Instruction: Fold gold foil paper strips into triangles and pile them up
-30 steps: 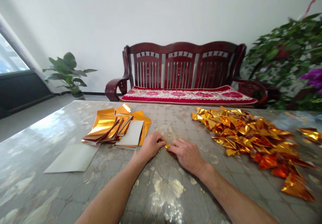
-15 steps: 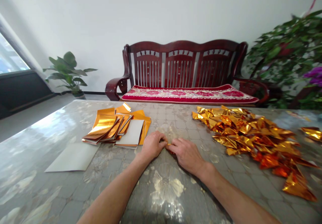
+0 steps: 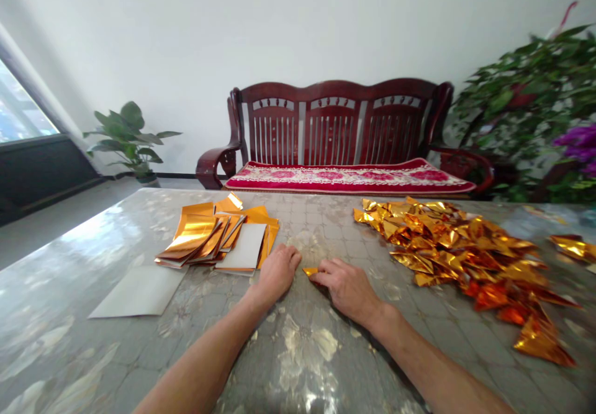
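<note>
My right hand (image 3: 347, 287) pinches a small folded piece of gold foil paper (image 3: 310, 271) just above the table, its pointed tip sticking out to the left of the fingers. A short gap separates it from my left hand (image 3: 278, 272), whose fingers are curled together with nothing visible in them. Just beyond and left of that hand lies a loose stack of gold foil paper sheets (image 3: 193, 231), some with their pale backs up. A heap of folded gold foil pieces (image 3: 447, 240) spreads to the right of my right hand.
A pale sheet (image 3: 137, 291) lies flat at the left of the patterned glossy table (image 3: 223, 364). Clear plastic (image 3: 535, 220) rests at the far right. Past the table's far edge stand a dark red wooden bench (image 3: 330, 135) and potted plants (image 3: 128, 135).
My left hand has drawn away from the folded gold piece, opening a gap between the hands. The piece stays in my right hand, its tip now showing more. The camera view has shifted slightly.
</note>
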The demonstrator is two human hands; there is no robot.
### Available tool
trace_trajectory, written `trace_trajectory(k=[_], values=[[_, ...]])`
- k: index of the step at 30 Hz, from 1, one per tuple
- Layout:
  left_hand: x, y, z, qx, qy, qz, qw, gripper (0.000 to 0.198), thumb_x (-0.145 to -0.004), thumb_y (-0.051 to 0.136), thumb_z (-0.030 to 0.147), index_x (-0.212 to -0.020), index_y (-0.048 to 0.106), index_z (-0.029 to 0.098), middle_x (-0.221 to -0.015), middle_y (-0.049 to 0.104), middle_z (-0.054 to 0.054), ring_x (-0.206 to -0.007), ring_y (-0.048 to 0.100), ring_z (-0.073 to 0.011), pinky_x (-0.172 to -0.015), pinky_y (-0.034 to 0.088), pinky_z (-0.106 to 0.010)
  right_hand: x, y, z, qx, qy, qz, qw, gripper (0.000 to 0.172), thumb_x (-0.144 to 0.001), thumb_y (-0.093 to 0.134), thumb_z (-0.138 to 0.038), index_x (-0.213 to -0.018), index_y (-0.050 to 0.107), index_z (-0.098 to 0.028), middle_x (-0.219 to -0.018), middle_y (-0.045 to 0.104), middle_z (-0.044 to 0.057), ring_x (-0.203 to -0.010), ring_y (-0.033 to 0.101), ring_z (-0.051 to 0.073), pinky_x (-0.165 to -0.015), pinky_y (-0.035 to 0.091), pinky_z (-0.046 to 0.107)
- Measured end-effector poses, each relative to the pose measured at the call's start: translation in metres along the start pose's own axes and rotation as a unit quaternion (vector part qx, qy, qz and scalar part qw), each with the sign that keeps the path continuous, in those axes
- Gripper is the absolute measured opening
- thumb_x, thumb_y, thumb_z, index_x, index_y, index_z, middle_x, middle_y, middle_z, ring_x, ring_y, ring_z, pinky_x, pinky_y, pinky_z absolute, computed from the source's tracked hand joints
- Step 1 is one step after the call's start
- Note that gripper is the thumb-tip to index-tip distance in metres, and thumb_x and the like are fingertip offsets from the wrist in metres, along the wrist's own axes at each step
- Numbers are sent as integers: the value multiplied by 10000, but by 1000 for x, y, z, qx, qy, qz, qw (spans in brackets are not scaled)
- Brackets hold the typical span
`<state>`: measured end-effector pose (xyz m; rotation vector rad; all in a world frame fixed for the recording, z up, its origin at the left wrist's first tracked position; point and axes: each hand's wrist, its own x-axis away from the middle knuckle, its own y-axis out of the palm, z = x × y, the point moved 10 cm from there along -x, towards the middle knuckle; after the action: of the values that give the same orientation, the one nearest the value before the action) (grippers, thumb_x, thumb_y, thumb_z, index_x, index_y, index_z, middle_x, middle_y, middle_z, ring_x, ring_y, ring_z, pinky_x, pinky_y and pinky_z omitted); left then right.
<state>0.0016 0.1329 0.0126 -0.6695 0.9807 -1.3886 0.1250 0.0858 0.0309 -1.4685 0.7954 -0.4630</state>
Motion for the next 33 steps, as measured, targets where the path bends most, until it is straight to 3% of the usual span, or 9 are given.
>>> trace_trajectory(k=[3,5,14,19,22,27,33], values=[[5,2,1,-13,4,-34,999,126,-875,585,289,-907,659,192,-924,648,-62,-940,607,-209,-808,438,-276,1,-1,-1,4,1,8,1000,295,-972,446,-203,-1076,708,-292,-966,649,33,-929,531,179,-712,394,254],[8,3,5,-30,5,-43,999,148,-840,636,303,-938,661,196,-971,639,-70,-972,602,-223,-828,444,-290,3,-2,-2,7,-2,16,1000,306,-973,439,-196,-1096,702,-294,-978,646,33,-934,527,182,-712,395,256],[11,5,16,-90,-33,-76,993,145,-825,633,318,-889,673,194,-1032,633,-103,-1030,604,-268,-845,456,-333,7,-3,1,-19,-3,39,999,280,-979,458,-224,-1061,715,-297,-992,657,29,-957,544,182,-749,413,263],[8,7,16,-94,-52,-92,990,130,-795,632,296,-840,670,180,-1017,654,-129,-994,624,-286,-811,454,-342,10,0,10,-88,14,77,993,251,-954,502,-187,-1040,715,-289,-969,671,15,-961,574,172,-776,435,251],[6,8,18,-86,-57,-94,990,79,-781,620,247,-793,646,174,-939,674,-114,-907,641,-262,-739,439,-309,11,1,27,-172,49,133,975,312,-927,463,-92,-1068,695,-247,-1017,667,26,-940,611,146,-797,461,237],[10,7,22,-52,-51,-87,994,72,-814,567,209,-748,584,186,-725,648,-21,-717,605,-170,-615,355,-241,13,-3,52,-259,89,232,933,412,-789,451,27,-1021,694,-212,-1041,631,56,-989,610,164,-877,490,274],[28,1,17,132,-21,14,991,97,-825,535,196,-738,491,203,-614,530,44,-599,507,-130,-561,306,-223,15,-3,65,-222,150,225,937,424,-729,561,-19,-1084,677,-221,-1082,639,74,-1087,555,241,-978,444,390]])
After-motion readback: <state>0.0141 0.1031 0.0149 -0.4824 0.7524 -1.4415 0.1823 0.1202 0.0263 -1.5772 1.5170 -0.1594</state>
